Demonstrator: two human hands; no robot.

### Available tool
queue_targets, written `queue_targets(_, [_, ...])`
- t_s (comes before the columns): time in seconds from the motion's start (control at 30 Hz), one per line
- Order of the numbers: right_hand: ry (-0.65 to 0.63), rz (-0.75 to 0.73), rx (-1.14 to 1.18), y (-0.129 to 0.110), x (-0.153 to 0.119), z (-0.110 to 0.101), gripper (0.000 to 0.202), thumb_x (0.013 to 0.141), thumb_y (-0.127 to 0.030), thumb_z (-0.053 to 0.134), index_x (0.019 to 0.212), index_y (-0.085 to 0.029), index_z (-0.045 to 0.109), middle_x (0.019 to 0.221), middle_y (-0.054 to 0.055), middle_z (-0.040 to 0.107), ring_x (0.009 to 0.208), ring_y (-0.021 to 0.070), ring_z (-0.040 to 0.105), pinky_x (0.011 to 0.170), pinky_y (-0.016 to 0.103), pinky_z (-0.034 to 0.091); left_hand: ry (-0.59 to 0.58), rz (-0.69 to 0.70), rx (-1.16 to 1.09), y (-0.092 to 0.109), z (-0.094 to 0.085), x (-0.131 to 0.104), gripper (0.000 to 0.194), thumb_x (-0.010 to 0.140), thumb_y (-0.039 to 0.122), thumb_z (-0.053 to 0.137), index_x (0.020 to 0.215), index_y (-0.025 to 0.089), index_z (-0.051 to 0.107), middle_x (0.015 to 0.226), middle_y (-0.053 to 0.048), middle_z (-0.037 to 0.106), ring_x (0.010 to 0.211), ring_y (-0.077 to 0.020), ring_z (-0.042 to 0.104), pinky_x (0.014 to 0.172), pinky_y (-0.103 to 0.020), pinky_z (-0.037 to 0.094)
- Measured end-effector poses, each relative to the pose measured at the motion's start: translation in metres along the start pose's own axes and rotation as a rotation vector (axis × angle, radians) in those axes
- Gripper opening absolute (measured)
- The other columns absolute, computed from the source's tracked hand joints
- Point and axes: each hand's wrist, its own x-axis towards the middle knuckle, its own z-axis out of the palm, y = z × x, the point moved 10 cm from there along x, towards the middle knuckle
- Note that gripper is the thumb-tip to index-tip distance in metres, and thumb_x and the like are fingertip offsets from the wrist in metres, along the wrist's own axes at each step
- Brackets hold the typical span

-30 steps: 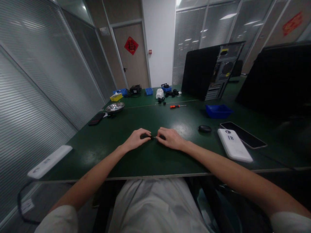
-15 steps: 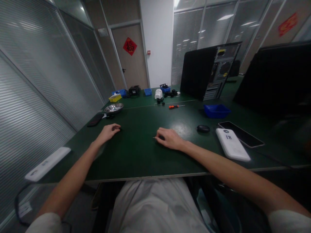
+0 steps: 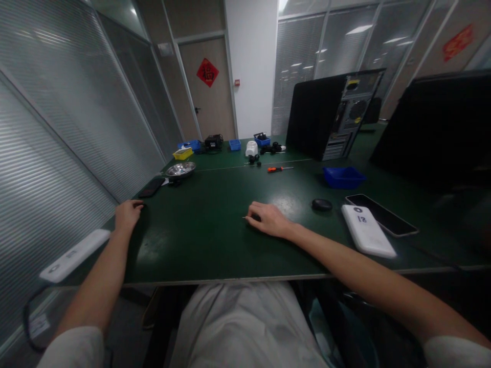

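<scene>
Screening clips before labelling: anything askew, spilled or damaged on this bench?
No spill or damage visible. Slightly untidy: the white device overlaps the dark flat device at the right. The small item in the right hand is mostly hidden.

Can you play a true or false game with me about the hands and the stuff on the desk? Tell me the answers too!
1. The right hand has a thin tip poking out of its fingers. True.
2. The left hand is touching the right hand. False: they are far apart.
3. The sign on the door is red. True.
4. The orange screwdriver is inside the yellow tray. False: it lies on the green table.
5. The black mouse is sitting in the shiny metal bowl. False: it is on the table, and the bowl is over on the left side.
</scene>
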Motion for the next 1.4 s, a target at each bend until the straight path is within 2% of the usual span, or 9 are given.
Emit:
queue_targets(0.23, [0.005,-0.011,0.006,-0.001,0.0,-0.002,0.016,0.1,-0.033,0.056,0.097,-0.02,0.063,0.098,0.003,0.065,0.078,0.0137,0.058,0.067,0.026,0.037,0.016,0.019,-0.002,0.003,-0.003,-0.001,0.026,0.091,0.017,0.063,0.115,0.009,0.074,0.099,-0.004,0.075,0.102,-0.021,0.066,0.094,-0.028,0.046])
queue_targets(0.5, [-0.006,-0.015,0.018,-0.001,0.0,-0.001,0.015,0.1,-0.033,0.057,0.097,-0.02,0.064,0.099,0.003,0.065,0.077,0.0132,0.057,0.066,0.026,0.036,0.015,0.03,0.026,0.008,-0.003,-0.004,0.032,0.092,0.017,0.055,0.116,0.009,0.074,0.115,-0.012,0.074,0.111,-0.0272,0.065,0.1,-0.032,0.045])
queue_targets(0.7, [0.001,-0.022,0.006,0.0,0.001,0.0,0.014,0.099,-0.032,0.057,0.097,-0.02,0.063,0.098,0.003,0.064,0.078,0.0133,0.058,0.067,0.026,0.036,0.011,0.094,0.094,0.009,0.001,-0.003,0.038,0.093,0.018,0.05,0.121,0.008,0.074,0.116,-0.015,0.074,0.111,-0.029,0.066,0.102,-0.034,0.046])
queue_targets(0.87, [0.008,-0.024,0.003,0.0,0.001,0.0,0.014,0.099,-0.032,0.057,0.096,-0.02,0.063,0.097,0.002,0.064,0.08,0.0141,0.058,0.069,0.026,0.037,-0.005,0.088,0.174,0.01,0.005,-0.002,0.041,0.093,0.017,0.047,0.123,0.011,0.075,0.119,-0.016,0.073,0.114,-0.0325,0.065,0.102,-0.039,0.047])
queue_targets(1.03, [-0.003,-0.02,0.005,-0.001,0.001,0.0,0.014,0.099,-0.032,0.057,0.096,-0.02,0.063,0.098,0.002,0.064,0.079,0.0139,0.058,0.069,0.026,0.037,-0.001,0.074,0.186,0.012,0.006,-0.001,0.04,0.09,0.015,0.051,0.121,0.009,0.076,0.121,-0.019,0.071,0.114,-0.0349,0.065,0.1,-0.04,0.048])
queue_targets(1.4, [-0.01,-0.007,0.007,-0.001,0.0,-0.002,0.016,0.1,-0.033,0.056,0.096,-0.02,0.063,0.097,0.002,0.064,0.077,0.0132,0.056,0.067,0.026,0.035,0.017,0.009,0.149,0.007,0.001,-0.002,0.038,0.09,0.016,0.05,0.114,0.011,0.078,0.112,-0.016,0.074,0.108,-0.0328,0.066,0.099,-0.039,0.05])
